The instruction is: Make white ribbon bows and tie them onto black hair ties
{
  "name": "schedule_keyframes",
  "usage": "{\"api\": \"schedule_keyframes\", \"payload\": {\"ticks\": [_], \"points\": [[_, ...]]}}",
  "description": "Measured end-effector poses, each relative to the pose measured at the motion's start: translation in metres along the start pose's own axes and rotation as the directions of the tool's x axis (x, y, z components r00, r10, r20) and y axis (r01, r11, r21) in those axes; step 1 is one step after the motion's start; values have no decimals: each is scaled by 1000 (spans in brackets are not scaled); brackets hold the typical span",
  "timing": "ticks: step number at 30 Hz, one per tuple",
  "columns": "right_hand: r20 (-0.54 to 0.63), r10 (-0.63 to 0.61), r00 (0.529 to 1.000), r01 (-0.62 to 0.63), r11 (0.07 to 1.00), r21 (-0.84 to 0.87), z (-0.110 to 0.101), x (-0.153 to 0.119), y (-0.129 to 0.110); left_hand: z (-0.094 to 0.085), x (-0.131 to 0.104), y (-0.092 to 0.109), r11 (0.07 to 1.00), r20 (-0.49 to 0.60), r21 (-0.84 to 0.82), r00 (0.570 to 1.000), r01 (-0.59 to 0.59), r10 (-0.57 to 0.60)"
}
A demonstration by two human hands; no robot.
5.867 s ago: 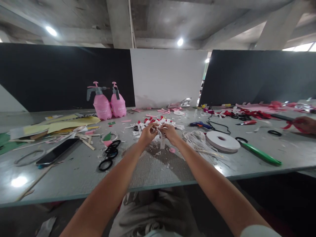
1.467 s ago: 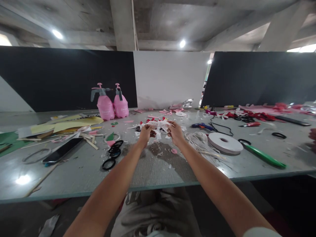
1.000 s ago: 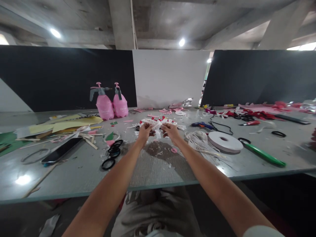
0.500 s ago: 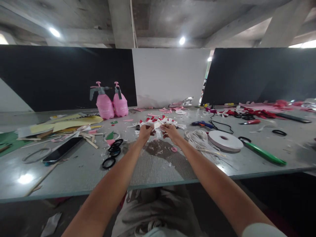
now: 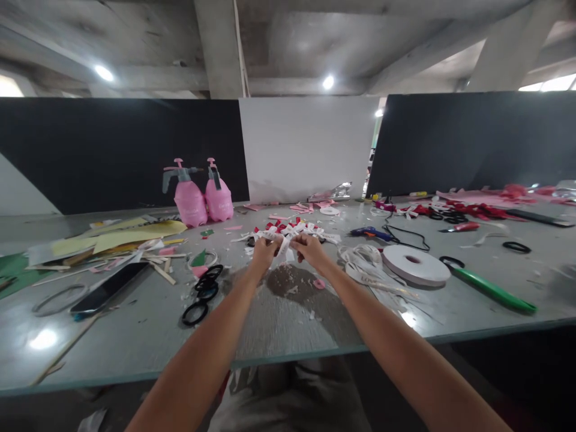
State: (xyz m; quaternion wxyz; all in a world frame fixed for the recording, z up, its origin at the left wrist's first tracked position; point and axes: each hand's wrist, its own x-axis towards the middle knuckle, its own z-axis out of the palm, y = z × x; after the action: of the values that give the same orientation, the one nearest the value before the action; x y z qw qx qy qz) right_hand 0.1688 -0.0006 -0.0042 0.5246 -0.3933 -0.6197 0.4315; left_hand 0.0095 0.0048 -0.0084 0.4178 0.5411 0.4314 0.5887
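Observation:
Both of my hands meet over the middle of the table. My left hand [image 5: 266, 252] is closed, pinching a white ribbon [image 5: 284, 247] whose loose end hangs down between the hands. My right hand [image 5: 308, 249] is also closed, its fingertips at the other side of that ribbon. Just behind them lies a heap of white and red ribbon bows [image 5: 292, 228], partly covered by my fingers. White printed ribbon [image 5: 366, 264] lies in loose coils to the right, beside a large white ribbon roll [image 5: 414, 265].
Black rings [image 5: 207, 282], a phone [image 5: 110, 289] and yellow paper [image 5: 139, 234] lie left. Two pink spray bottles [image 5: 189, 201] stand behind. On the right are a blue glue gun [image 5: 371, 234], green-handled tool [image 5: 495, 288] and red-handled cutter [image 5: 461, 227]. The table edge [image 5: 301, 354] is near me.
The ribbon between my hands has shifted and now hangs more upright, with my fingers turned around it. My view has tilted slightly up, so the table sits lower.

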Motion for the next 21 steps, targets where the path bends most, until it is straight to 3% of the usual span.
{"api": "schedule_keyframes", "payload": {"ticks": [3, 7, 11, 17, 21], "points": [[21, 41, 999, -41, 999, -25, 1, -2, 0, -1, -2, 0, 999, 27, 26, 999, -20, 19], [42, 2, 999, 0, 998, -64, -1, -3, 0, -2, -3, 2, 997, 67, 30, 996, -66, 63], [63, 4, 998, -2, 999, -34, -1, -2, 4, -1, -2, 3, 999, 11, 39, 1000, -29, 29], [43, -142, 989, 144, 988, -58, 0, -5, 3, 2, -5, 8, 1000, -2, -15, 1000, -3, 3], [20, -98, 995, 100, 990, -101, 0, -1, 4, 3, -6, 11, 999, -12, 25, 999, 33, -32]]}}
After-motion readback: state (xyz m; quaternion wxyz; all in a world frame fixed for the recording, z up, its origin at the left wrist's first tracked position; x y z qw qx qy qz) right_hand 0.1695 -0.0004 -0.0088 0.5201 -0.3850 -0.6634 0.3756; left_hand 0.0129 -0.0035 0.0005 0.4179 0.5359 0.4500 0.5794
